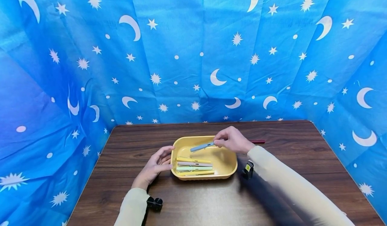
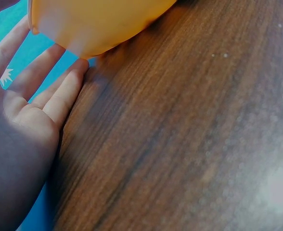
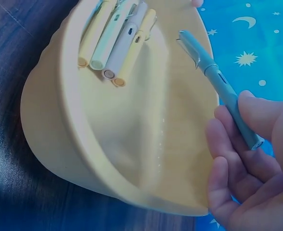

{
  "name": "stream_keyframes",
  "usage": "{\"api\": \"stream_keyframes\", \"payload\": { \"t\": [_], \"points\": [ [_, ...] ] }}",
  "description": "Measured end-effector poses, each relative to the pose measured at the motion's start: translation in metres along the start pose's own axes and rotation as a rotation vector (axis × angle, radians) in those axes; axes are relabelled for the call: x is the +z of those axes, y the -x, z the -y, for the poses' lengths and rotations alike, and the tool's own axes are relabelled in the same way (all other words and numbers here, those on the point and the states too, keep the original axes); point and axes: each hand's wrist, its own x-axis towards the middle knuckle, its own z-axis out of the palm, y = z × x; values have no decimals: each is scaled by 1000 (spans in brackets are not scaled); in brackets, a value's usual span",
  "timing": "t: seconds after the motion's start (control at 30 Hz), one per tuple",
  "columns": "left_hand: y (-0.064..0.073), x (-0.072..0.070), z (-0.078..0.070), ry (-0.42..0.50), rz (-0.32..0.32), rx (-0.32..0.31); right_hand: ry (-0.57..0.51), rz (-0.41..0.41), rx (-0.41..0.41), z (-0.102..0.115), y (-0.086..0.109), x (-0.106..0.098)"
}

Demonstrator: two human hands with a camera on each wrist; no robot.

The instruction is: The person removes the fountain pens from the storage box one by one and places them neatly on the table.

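Observation:
A yellow oblong box (image 1: 232, 162) stands on the table. My right hand (image 1: 232, 139) pinches a grey-blue pen (image 1: 202, 146) by one end between thumb and fingers, holding it slanted over the far side of the box. In the right wrist view the pen's clip end (image 3: 192, 45) points away from the hand. Several capped pens lie side by side in the box's left part, among them a pinkish-grey pen (image 1: 195, 164) and a mint pen (image 1: 193, 168). My left hand (image 1: 154, 165) rests its fairly straight fingers (image 2: 67, 89) against the box's left end.
A dark red pen (image 1: 258, 141) lies on the wooden table (image 1: 136, 145) behind my right wrist, partly hidden by it. Blue cloth (image 1: 181, 68) with moons and stars hangs behind the table and along both sides. Each wrist carries a small black device (image 1: 248, 169).

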Motion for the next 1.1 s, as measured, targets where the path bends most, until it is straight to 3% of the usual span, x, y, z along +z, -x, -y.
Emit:
{"api": "stream_keyframes", "payload": {
  "t": [0.47,0.8,1.1],
  "points": [
    [1,1,-2,-1,3,2,-103,-136,95,-4,20,-28],
    [1,1,-2,-31,-10,-15,-144,-250,169,-24,40,-52],
    [1,2,-5,-29,-17,-24,-351,-260,311,-43,57,-62]
  ]
}}
